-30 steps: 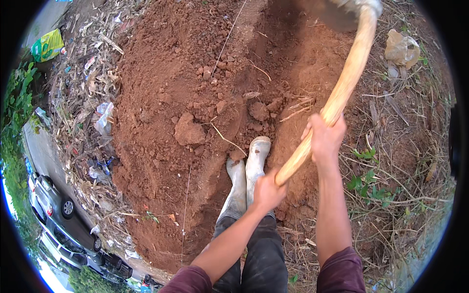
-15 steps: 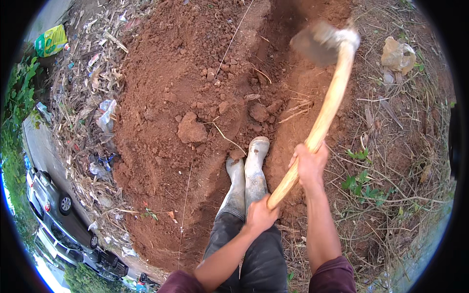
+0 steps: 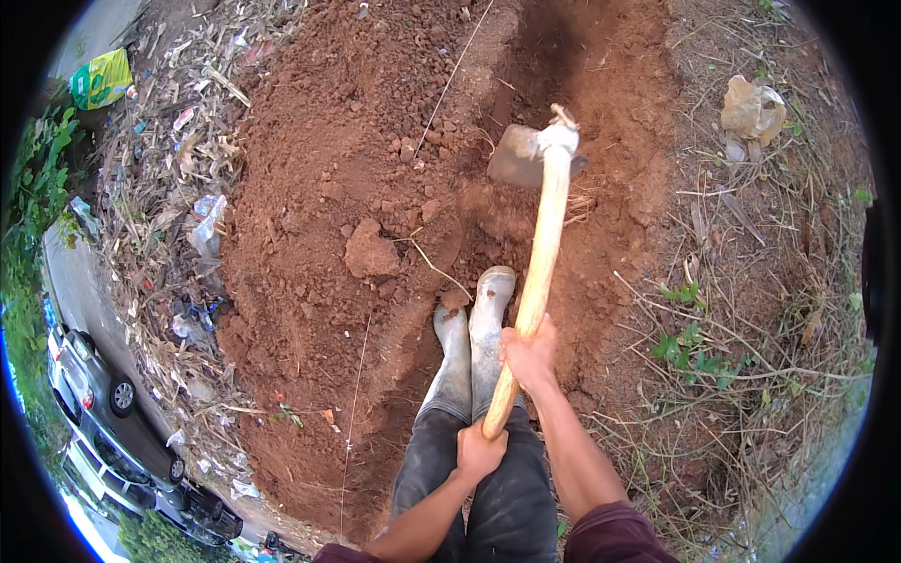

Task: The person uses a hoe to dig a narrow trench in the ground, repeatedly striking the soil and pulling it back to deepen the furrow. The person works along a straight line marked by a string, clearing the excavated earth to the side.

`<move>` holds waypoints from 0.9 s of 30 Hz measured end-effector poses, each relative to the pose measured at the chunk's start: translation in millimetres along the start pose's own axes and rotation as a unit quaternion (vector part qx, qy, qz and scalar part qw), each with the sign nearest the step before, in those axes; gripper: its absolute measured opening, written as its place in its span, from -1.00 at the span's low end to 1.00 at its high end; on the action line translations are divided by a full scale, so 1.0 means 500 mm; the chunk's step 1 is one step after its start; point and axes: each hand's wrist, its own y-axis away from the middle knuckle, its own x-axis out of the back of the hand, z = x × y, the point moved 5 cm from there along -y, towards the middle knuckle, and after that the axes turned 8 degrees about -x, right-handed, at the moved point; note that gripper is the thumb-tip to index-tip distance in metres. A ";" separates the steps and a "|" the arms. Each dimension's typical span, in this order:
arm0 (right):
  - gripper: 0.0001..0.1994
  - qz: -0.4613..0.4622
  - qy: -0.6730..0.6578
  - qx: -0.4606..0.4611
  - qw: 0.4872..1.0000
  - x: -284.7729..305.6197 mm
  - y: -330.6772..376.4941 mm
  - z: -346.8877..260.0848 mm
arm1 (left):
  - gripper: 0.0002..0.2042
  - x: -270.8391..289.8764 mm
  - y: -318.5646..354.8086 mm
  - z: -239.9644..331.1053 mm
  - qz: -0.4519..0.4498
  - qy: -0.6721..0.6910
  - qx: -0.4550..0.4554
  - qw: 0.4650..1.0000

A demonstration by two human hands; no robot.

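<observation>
Hoe [image 3: 540, 244]: both hands grip handle, blade over trench edge, boots [image 3: 474, 328] near.

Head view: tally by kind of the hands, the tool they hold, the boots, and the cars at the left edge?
Hands: 2, left hand, right hand
Wooden-handled metal-bladed hoe: 1
Muddy pale rubber boots: 2
Parked cars: 2
Total: 7

Roadside digging site: red soil trench [image 3: 582, 169], litter [image 3: 202, 225], parked cars [image 3: 113, 422].
</observation>
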 end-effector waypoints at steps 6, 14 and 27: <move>-0.78 0.025 -0.150 0.243 0.958 0.060 -0.020 -0.451 | -0.81 0.031 -0.319 0.307 0.056 0.033 -0.236 0.970; -0.76 0.026 -0.056 -0.032 0.998 0.045 -0.228 -0.053 | -0.66 -0.080 -0.187 0.079 -0.044 -0.079 0.001 0.996; -0.75 0.047 -0.169 0.335 0.926 0.096 -0.053 -0.519 | -0.76 0.019 -0.378 0.449 0.070 0.041 -0.308 0.948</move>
